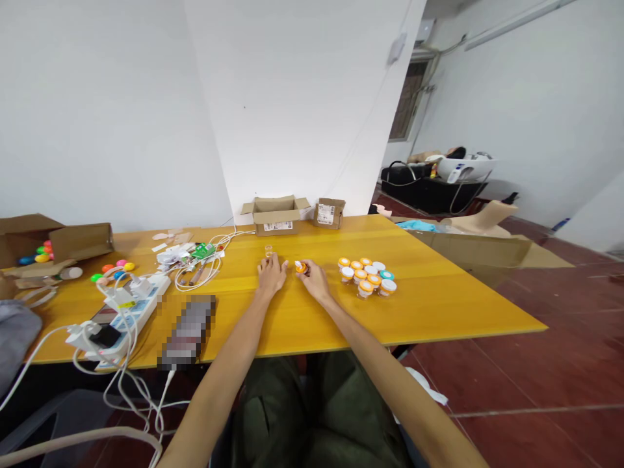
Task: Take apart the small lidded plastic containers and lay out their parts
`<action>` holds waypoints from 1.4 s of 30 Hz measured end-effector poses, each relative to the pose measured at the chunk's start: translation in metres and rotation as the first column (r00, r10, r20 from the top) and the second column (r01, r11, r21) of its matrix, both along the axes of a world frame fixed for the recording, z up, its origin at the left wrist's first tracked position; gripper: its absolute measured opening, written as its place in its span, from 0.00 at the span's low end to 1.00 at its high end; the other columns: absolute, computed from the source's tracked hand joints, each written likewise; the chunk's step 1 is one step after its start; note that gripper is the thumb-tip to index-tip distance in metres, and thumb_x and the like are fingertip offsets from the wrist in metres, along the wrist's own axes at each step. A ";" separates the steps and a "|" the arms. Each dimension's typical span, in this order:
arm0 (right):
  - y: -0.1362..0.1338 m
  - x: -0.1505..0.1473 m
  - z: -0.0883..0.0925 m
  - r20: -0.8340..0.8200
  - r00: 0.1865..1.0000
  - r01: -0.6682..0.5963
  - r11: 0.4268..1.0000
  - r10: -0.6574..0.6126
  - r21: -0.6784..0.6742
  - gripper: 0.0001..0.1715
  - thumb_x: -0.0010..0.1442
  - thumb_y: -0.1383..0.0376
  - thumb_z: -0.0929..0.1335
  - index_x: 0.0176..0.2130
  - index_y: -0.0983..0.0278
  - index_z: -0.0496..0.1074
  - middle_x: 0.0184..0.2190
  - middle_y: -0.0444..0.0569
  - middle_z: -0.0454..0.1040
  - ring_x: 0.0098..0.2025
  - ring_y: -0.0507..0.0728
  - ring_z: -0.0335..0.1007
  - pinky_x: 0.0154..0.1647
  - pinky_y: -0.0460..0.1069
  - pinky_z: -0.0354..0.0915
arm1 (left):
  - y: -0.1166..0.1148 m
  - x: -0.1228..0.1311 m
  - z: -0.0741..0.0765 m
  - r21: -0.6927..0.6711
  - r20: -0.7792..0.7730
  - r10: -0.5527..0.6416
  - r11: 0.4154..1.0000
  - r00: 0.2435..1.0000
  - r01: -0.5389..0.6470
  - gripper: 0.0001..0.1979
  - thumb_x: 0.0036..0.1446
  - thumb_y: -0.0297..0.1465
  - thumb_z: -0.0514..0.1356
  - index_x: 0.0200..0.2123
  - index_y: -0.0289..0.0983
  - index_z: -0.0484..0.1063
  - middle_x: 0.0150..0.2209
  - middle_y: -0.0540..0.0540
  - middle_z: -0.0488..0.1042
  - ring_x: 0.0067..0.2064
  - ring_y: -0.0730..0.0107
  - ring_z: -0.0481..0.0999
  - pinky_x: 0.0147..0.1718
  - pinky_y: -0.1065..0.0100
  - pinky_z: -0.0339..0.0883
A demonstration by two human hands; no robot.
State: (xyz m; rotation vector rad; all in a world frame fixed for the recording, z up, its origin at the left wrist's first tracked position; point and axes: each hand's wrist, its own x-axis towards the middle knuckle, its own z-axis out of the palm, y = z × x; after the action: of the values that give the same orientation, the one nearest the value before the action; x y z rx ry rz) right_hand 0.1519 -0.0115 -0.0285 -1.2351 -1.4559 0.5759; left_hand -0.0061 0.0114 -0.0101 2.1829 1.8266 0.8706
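Note:
My right hand [314, 281] pinches a small orange lid [301, 268] with something white at its top, just above the table. Beside it, my left hand [272, 274] rests palm down, thumb apart from the outstretched fingers. Its fingertips are at a small clear plastic container [268, 249], whose lower end is partly covered by them; whether they touch it I cannot tell. Right of my right hand, several small clear jars [365, 287] stand in a cluster, with orange, white and teal lids.
Two cardboard boxes, one open [275, 224] and a smaller one [329, 213], stand by the wall. On the left lie a phone [188, 333], a power strip [141, 312] with tangled white cables, and colored balls [121, 266]. The table [439, 299] ends at the right.

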 end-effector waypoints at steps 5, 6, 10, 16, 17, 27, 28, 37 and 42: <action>-0.003 -0.002 0.003 -0.001 1.000 -0.028 1.000 0.028 0.013 0.14 0.49 0.67 0.70 0.38 0.59 0.75 0.34 0.44 0.80 0.35 0.57 0.76 0.42 0.53 0.73 | -0.006 -0.004 0.007 0.050 0.092 -0.028 0.998 0.995 0.023 0.22 0.64 0.43 0.55 0.57 0.38 0.68 0.58 0.32 0.73 0.60 0.46 0.67 0.57 0.49 0.60; -0.003 -0.002 0.003 0.000 0.999 -0.032 0.999 0.032 0.012 0.14 0.49 0.67 0.70 0.38 0.59 0.75 0.34 0.44 0.80 0.35 0.57 0.76 0.42 0.53 0.73 | -0.007 -0.003 0.009 0.059 0.135 -0.076 0.996 0.988 0.069 0.20 0.64 0.42 0.56 0.56 0.39 0.69 0.56 0.35 0.74 0.59 0.48 0.68 0.57 0.50 0.61; -0.001 -0.001 0.002 0.009 0.998 -0.066 0.998 0.066 0.017 0.13 0.50 0.65 0.71 0.40 0.59 0.77 0.35 0.45 0.81 0.36 0.58 0.76 0.44 0.53 0.73 | -0.014 0.003 0.017 0.107 0.297 -0.294 0.956 0.909 0.274 0.13 0.65 0.39 0.56 0.49 0.43 0.74 0.48 0.43 0.79 0.51 0.58 0.75 0.54 0.58 0.66; -0.003 -0.001 0.004 0.033 0.989 -0.143 0.989 0.142 0.031 0.13 0.54 0.62 0.72 0.42 0.58 0.78 0.37 0.46 0.82 0.38 0.59 0.77 0.46 0.54 0.72 | -0.020 0.007 0.022 0.132 0.320 -0.449 0.893 0.834 0.430 0.07 0.61 0.30 0.59 0.41 0.41 0.76 0.41 0.46 0.79 0.43 0.64 0.76 0.46 0.64 0.70; -0.003 -0.001 0.005 0.030 0.988 -0.152 0.988 0.151 0.035 0.14 0.53 0.62 0.72 0.42 0.58 0.78 0.38 0.46 0.82 0.39 0.59 0.77 0.46 0.54 0.72 | -0.020 0.007 0.023 0.136 0.323 -0.446 0.895 0.835 0.426 0.07 0.60 0.28 0.59 0.40 0.40 0.76 0.40 0.47 0.79 0.41 0.65 0.76 0.45 0.64 0.70; -0.009 -0.007 0.008 -0.046 0.991 -0.124 0.991 0.126 0.047 0.15 0.53 0.63 0.70 0.43 0.59 0.75 0.39 0.46 0.81 0.38 0.57 0.77 0.46 0.54 0.73 | -0.021 0.005 0.024 0.094 0.437 -0.405 0.908 0.803 0.407 0.06 0.61 0.31 0.58 0.39 0.39 0.74 0.36 0.48 0.78 0.36 0.67 0.74 0.40 0.66 0.69; -0.010 -0.008 0.008 -0.038 0.992 -0.122 0.991 0.124 0.047 0.15 0.53 0.63 0.70 0.43 0.59 0.75 0.39 0.46 0.80 0.38 0.57 0.77 0.45 0.54 0.73 | -0.021 0.004 0.023 0.091 0.439 -0.399 0.911 0.805 0.402 0.06 0.61 0.31 0.58 0.39 0.39 0.75 0.36 0.48 0.78 0.36 0.67 0.74 0.40 0.66 0.69; -0.016 -0.007 0.015 -0.008 0.991 -0.135 0.991 0.135 0.010 0.11 0.52 0.65 0.69 0.39 0.60 0.75 0.34 0.44 0.80 0.35 0.57 0.76 0.42 0.53 0.72 | -0.020 0.006 0.023 0.090 0.369 -0.434 0.897 0.822 0.433 0.07 0.62 0.31 0.57 0.36 0.39 0.75 0.34 0.48 0.78 0.36 0.66 0.74 0.42 0.66 0.69; -0.018 -0.007 0.017 0.007 0.992 -0.127 0.992 0.127 -0.002 0.10 0.52 0.65 0.69 0.37 0.61 0.74 0.32 0.44 0.79 0.35 0.57 0.76 0.42 0.53 0.72 | -0.018 0.006 0.022 0.104 0.369 -0.450 0.889 0.813 0.445 0.08 0.62 0.32 0.57 0.36 0.38 0.76 0.34 0.48 0.77 0.36 0.66 0.74 0.43 0.65 0.68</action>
State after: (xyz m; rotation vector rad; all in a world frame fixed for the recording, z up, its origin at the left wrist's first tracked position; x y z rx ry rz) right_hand 0.1452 -0.0290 -0.0114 -1.1525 -1.5483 0.6589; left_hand -0.0001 -0.0071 0.0120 2.1196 1.0616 1.0958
